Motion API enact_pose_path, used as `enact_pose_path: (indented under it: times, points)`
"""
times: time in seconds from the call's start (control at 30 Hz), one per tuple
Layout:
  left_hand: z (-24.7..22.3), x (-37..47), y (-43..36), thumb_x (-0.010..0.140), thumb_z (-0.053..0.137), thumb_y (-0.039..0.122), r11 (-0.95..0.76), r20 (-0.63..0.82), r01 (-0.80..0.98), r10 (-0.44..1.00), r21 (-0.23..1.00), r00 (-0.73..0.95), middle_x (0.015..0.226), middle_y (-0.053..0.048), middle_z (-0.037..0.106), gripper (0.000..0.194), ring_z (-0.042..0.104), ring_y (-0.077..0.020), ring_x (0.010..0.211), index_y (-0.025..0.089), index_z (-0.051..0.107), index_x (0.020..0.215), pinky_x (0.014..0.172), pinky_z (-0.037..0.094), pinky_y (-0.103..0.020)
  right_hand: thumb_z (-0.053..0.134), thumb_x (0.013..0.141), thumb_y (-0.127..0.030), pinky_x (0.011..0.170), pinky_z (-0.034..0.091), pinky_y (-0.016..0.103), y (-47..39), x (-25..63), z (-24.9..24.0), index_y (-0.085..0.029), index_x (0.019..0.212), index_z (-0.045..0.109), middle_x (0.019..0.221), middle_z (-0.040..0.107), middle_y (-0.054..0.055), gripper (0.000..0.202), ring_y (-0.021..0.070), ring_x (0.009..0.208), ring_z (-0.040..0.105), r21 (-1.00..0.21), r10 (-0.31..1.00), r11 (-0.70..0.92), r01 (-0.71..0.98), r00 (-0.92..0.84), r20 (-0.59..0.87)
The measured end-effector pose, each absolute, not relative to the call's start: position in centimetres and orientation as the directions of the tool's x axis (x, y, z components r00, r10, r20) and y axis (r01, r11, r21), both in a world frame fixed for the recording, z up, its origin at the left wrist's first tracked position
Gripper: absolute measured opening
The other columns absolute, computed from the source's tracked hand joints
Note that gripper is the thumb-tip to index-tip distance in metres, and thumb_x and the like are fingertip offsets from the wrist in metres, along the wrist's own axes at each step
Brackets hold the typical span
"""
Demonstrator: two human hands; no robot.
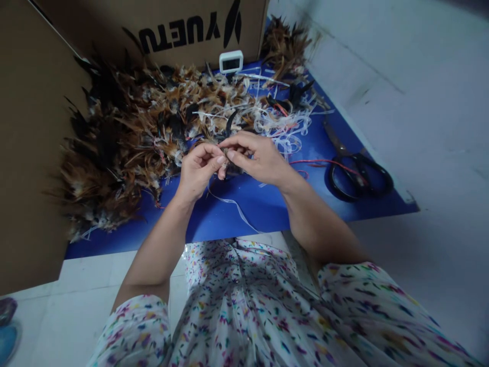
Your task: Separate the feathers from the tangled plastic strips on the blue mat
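My left hand and my right hand meet above the front of the blue tabletop. Both are closed, fingertips pinched together on a small bunch of feathers, mostly hidden by the fingers. Below my left hand a thin white ribbon trails toward the table's front edge; whether it is tied to the bunch I cannot tell. Just beyond the hands spreads a big heap of brown and black feathers. A tangle of white ribbon lies past my right hand.
Black-handled scissors lie at the right, with a red cord running to them. A small white digital display stands before a cardboard box. More cardboard borders the left. Another feather bunch sits at back right.
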State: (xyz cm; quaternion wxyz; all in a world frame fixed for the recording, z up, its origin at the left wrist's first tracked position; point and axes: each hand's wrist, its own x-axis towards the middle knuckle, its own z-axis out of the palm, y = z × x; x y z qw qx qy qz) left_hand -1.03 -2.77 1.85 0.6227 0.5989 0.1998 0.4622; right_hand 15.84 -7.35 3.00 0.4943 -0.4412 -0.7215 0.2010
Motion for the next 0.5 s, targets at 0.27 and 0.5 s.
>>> enact_pose_path:
  times: [0.27, 0.5]
  points:
    - [1.69, -0.91, -2.87, 0.067, 0.086, 0.047, -0.183, 0.315, -0.295, 0.805, 0.938, 0.502, 0.059, 0.005, 0.062, 0.038, 0.057, -0.0076, 0.043, 0.019, 0.062, 0.077, 0.046, 0.050, -0.021, 0.059, 0.088, -0.027, 0.064, 0.040, 0.026, -7.50, 15.60, 3.35, -0.017, 0.084, 0.063, 0.076, 0.062, -0.001, 0.011, 0.0103, 0.066, 0.051, -0.757, 0.857, 0.485, 0.438, -0.066, 0.510]
    - [1.93, -0.76, -3.03, 0.064, 0.087, 0.051, -0.156, 0.259, -0.249, 0.846, 0.956, 0.466, 0.061, 0.005, 0.061, 0.044, 0.058, -0.0079, 0.047, 0.019, 0.059, 0.075, 0.048, 0.050, -0.022, 0.056, 0.087, -0.022, 0.062, 0.040, 0.027, -7.86, 15.26, 3.63, -0.019, 0.082, 0.061, 0.074, 0.060, -0.001, 0.008, 0.0111, 0.065, 0.049, -0.749, 0.849, 0.478, 0.458, -0.022, 0.528]
